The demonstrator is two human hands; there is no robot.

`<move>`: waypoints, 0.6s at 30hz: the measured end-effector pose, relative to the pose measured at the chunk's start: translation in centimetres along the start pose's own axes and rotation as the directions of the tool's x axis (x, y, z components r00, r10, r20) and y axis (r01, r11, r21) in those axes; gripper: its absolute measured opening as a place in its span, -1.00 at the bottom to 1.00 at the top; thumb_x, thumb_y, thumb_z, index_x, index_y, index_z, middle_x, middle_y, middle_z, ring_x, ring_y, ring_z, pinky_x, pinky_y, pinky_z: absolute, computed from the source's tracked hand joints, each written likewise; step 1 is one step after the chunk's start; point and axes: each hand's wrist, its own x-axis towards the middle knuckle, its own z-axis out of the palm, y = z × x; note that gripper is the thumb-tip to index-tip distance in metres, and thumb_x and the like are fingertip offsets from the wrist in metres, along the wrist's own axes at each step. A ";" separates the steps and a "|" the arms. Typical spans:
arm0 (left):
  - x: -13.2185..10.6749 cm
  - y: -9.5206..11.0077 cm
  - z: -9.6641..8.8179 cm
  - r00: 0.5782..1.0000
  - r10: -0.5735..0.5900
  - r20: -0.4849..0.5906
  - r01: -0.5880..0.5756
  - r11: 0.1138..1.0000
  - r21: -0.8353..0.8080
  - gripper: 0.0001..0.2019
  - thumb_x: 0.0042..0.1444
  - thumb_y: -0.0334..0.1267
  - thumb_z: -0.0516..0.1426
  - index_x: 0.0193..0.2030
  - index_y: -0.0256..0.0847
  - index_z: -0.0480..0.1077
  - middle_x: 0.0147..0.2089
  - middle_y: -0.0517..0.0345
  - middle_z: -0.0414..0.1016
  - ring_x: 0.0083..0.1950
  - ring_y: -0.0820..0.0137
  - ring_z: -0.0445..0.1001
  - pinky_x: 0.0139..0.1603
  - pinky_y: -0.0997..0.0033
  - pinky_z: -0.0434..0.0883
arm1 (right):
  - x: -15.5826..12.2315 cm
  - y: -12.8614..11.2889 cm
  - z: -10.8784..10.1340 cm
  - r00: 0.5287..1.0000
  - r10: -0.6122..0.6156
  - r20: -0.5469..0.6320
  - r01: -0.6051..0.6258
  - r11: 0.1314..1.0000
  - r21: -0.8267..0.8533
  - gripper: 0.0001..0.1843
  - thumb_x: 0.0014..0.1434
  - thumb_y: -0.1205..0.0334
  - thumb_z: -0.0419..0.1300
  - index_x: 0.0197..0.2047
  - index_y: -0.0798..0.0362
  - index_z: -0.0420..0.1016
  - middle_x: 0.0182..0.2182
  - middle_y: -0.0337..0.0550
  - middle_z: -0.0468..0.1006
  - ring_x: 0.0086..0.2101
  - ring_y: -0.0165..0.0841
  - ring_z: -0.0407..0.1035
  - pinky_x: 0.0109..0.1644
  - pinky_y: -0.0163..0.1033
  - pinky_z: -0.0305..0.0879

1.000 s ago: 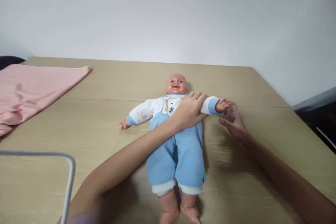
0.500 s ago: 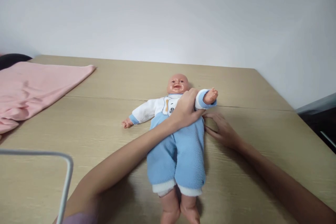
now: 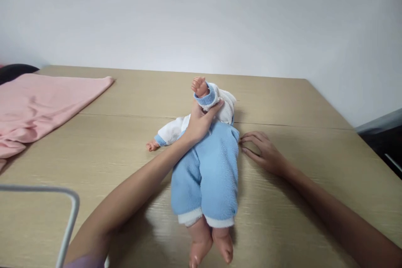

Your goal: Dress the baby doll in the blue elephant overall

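Observation:
A baby doll [image 3: 216, 163] in a white-and-blue fleece outfit lies on the table, its bare feet toward me. My left hand [image 3: 202, 123] is closed around the doll's raised arm at the white sleeve, which is drawn across the chest. The doll's head is hidden behind that arm and sleeve. Its other arm [image 3: 168, 132] stretches out to the left on the tabletop. Beside the doll's right-hand side in view, my right hand [image 3: 262, 150] rests with fingers curved and the thumb apart, fingertips close to the blue cloth. Whether they touch it I cannot tell.
A pink cloth [image 3: 59, 100] lies rumpled on the left of the wooden table [image 3: 301, 109]. At the lower left a bent white rod [image 3: 73, 213] stands in front of me. A pale wall [image 3: 201, 16] rises behind the table. Something dark [image 3: 383, 142] is at the right edge.
My left hand has moved the doll's arm up and to the left across its chest, tilting the body that way. The head has gone out of sight. My right hand has barely moved.

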 end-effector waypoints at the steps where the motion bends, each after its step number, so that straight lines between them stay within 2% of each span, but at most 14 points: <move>1: -0.1 0.0 -0.2 1.000 -0.013 -0.010 0.013 1.000 -0.026 -0.42 0.21 0.25 0.47 0.09 -0.19 0.61 0.18 -0.12 0.74 0.28 0.01 0.65 0.48 -0.03 0.46 | 0.0 0.0 0.0 1.000 0.002 0.000 -0.002 1.000 0.001 -0.79 0.57 0.19 0.28 0.21 -0.11 0.60 0.14 0.03 0.68 0.16 -0.02 0.57 0.33 0.19 0.44; 6: -0.2 -0.2 -0.8 0.999 -0.033 -0.028 0.029 0.991 -0.134 -0.53 0.22 0.23 0.47 -0.04 -0.13 0.65 0.11 -0.01 0.78 0.25 0.04 0.68 0.46 0.01 0.51 | -0.1 0.1 -0.1 1.000 0.000 -0.014 0.000 1.000 -0.007 -0.80 0.55 0.21 0.29 0.19 -0.11 0.60 0.14 0.04 0.69 0.16 -0.01 0.58 0.32 0.21 0.45; 12: -0.1 -0.6 -2.0 0.998 -0.055 -0.038 0.045 0.969 -0.242 -0.54 0.22 0.20 0.49 0.06 -0.06 0.67 0.22 0.00 0.76 0.43 0.00 0.62 0.53 -0.05 0.52 | 0.0 -0.1 -0.1 1.000 -0.001 -0.008 0.001 1.000 -0.006 -0.80 0.57 0.20 0.28 0.20 -0.11 0.59 0.14 0.05 0.67 0.17 -0.01 0.57 0.32 0.24 0.46; 18: -0.4 -0.3 -2.3 0.990 -0.092 -0.110 0.056 0.953 -0.299 -0.51 0.16 0.24 0.52 0.01 -0.04 0.64 0.13 0.04 0.78 0.42 0.00 0.64 0.45 -0.02 0.60 | -0.1 0.0 -0.2 1.000 0.010 -0.008 -0.010 1.000 -0.001 -0.80 0.56 0.20 0.27 0.20 -0.12 0.58 0.14 0.05 0.67 0.18 0.02 0.58 0.32 0.30 0.48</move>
